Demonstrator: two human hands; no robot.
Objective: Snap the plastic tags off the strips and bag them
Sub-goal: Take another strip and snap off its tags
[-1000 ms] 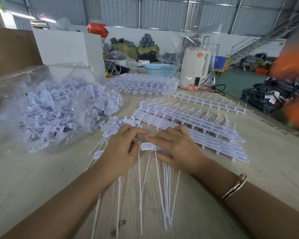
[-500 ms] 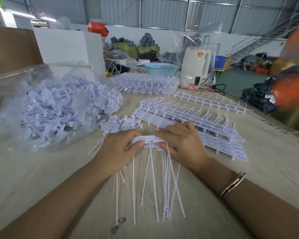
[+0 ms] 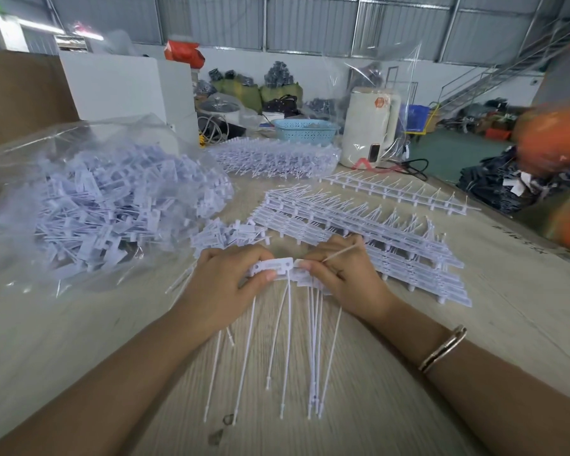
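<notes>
Head view: both hands pinch one run of white tags above the table.

We note the left hand (image 3: 226,284) and right hand (image 3: 346,274) each curled on the tags (image 3: 278,266), whose thin tails hang toward us over the wooden table (image 3: 507,324). Stacked strips (image 3: 359,222) lie just behind the right hand, partly hidden by it. A loose tag pile (image 3: 227,233) sits behind the left hand; the clear bag (image 3: 106,199) of tags lies farther left. A blue basket (image 3: 305,128) stands at the back.
</notes>
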